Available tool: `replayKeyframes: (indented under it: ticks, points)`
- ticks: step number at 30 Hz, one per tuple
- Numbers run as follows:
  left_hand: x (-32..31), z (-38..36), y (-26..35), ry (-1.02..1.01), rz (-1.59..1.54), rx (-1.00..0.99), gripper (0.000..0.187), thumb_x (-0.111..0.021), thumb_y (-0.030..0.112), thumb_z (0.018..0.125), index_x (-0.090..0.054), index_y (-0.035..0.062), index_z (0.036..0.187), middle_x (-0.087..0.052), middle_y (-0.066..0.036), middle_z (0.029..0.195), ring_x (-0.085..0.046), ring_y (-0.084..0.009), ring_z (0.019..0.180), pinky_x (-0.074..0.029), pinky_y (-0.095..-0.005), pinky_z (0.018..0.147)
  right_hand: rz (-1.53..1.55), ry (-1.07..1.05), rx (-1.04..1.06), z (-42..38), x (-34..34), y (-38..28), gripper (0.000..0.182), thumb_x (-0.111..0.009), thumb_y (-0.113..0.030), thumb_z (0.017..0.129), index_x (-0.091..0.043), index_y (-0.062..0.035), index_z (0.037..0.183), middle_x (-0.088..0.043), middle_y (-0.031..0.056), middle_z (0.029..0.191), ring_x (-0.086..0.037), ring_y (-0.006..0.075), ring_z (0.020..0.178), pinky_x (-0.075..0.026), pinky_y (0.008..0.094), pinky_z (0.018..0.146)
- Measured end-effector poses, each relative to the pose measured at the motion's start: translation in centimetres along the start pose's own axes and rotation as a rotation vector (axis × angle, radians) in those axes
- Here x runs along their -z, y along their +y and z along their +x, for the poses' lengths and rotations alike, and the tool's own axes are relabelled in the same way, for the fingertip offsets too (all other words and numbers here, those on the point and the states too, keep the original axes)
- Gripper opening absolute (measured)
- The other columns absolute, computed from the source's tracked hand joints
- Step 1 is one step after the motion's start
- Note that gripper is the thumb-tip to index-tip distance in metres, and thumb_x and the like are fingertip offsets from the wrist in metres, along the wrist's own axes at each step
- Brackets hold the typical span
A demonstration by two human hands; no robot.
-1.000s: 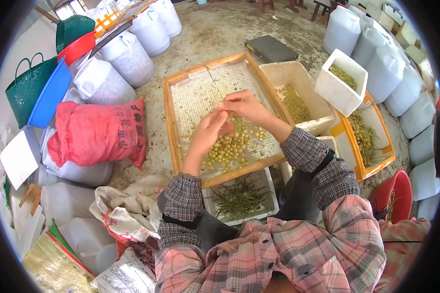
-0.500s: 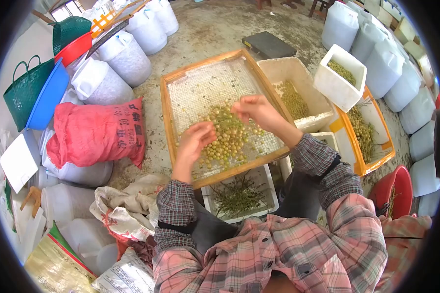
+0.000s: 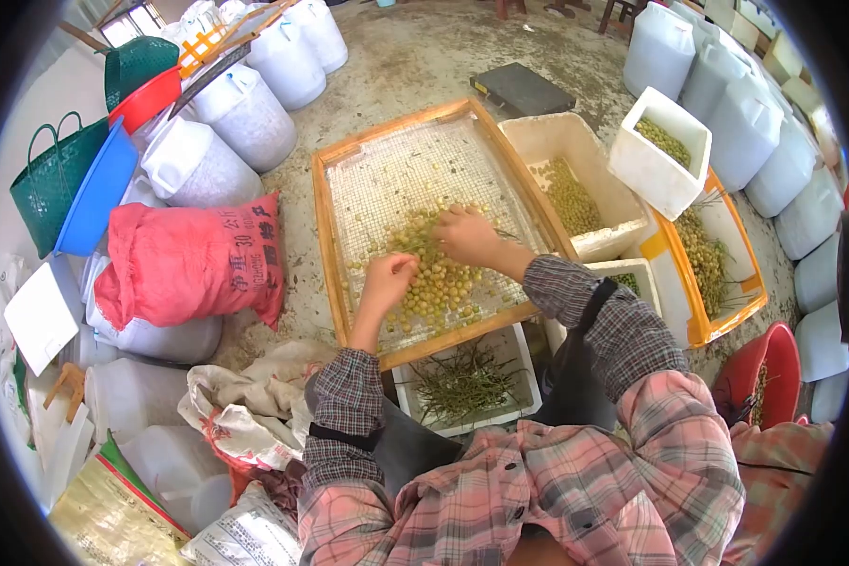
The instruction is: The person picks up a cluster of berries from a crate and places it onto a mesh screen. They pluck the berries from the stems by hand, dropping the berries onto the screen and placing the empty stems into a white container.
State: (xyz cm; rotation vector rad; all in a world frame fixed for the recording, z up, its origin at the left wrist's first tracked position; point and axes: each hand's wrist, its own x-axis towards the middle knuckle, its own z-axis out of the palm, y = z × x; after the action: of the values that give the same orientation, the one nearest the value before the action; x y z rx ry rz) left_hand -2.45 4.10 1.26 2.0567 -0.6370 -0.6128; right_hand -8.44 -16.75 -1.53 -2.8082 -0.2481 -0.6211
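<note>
A heap of small round yellow-green fruits [image 3: 443,288] lies on a wooden-framed mesh screen [image 3: 377,193], with bits of green stem among them. My right hand [image 3: 469,236] reaches onto the upper part of the heap, fingers curled down and bunched; what they grip is hidden. At the heap's left edge is my left hand [image 3: 390,281], its thumb and fingertips pinched together, with anything between them too small to name. Below the screen's near edge, a white foam box [image 3: 528,377] contains loose green-brown stems [image 3: 467,377].
Right of the screen stand a foam box [image 3: 528,137] with fruits, a smaller tilted foam box [image 3: 660,193], an orange-rimmed crate [image 3: 717,335] and a red bucket [image 3: 778,363]. A red sack [image 3: 189,259] and white barrels [image 3: 245,118] line the left. Behind is a dark flat scale [image 3: 524,90].
My right hand has moved left and down from above the heap onto the fruits. My left hand has shifted slightly down, its fingers now more closely pinched.
</note>
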Motion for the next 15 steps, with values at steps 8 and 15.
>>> replayKeyframes:
  ticks: [8,15]
  points:
    - [0.9,-1.2,0.7,-0.127,-0.436,0.076,0.039,-0.059,0.023,0.094,-0.055,-0.0034,0.122,-0.064,-0.013,0.107,-0.065,-0.0178,0.092,-0.056,-0.0298,0.078,0.345,0.080,-0.156,2.7,4.8,-0.6,0.010,-0.064,-0.020,0.082,-0.067,-0.0100,0.081,-0.063,0.0054,0.083,-0.062,0.0268,0.081,-0.049,0.0399,0.071]
    - [-2.1,-1.5,5.1,0.053,-0.594,-0.025,0.048,-0.053,0.033,0.096,-0.043,-0.0015,0.128,-0.054,-0.014,0.113,-0.062,-0.0202,0.095,-0.058,-0.0338,0.080,0.993,0.139,-0.386,3.8,5.6,-1.0,0.008,-0.064,-0.008,0.085,-0.064,-0.0006,0.083,-0.064,0.0060,0.068,-0.059,0.0112,0.062,-0.047,0.0265,0.058]
